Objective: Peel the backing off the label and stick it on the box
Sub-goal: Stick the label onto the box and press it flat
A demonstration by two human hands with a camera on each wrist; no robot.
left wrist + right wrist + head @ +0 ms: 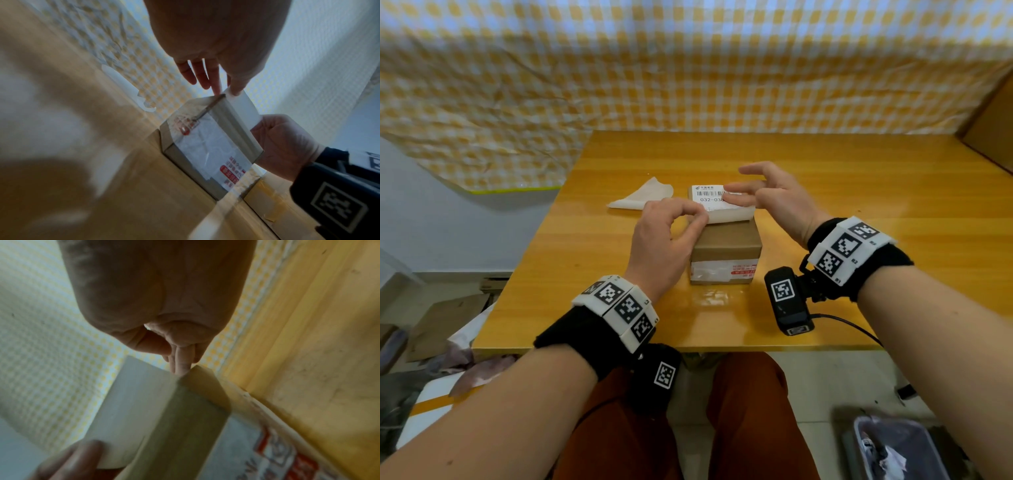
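Note:
A small brown cardboard box (726, 251) stands in the middle of the yellow wooden table (859, 212). A white barcode label (707, 198) lies over its top, far part flat, near edge curled up. My left hand (700, 219) pinches that raised near edge between thumb and forefinger. Straight fingers of my right hand (736, 196) press on the far part of the label. The left wrist view shows the left hand (228, 91) pinching the label (240, 116) above the box (205, 146). In the right wrist view, my right hand (180, 369) touches the label (133, 402) at the box (185, 426) corner.
The peeled white backing (642, 198) lies on the table left of the box. A yellow checked cloth (688, 68) hangs behind the table. A cardboard panel (993, 126) leans at the far right. A grey bin (893, 452) sits on the floor, lower right.

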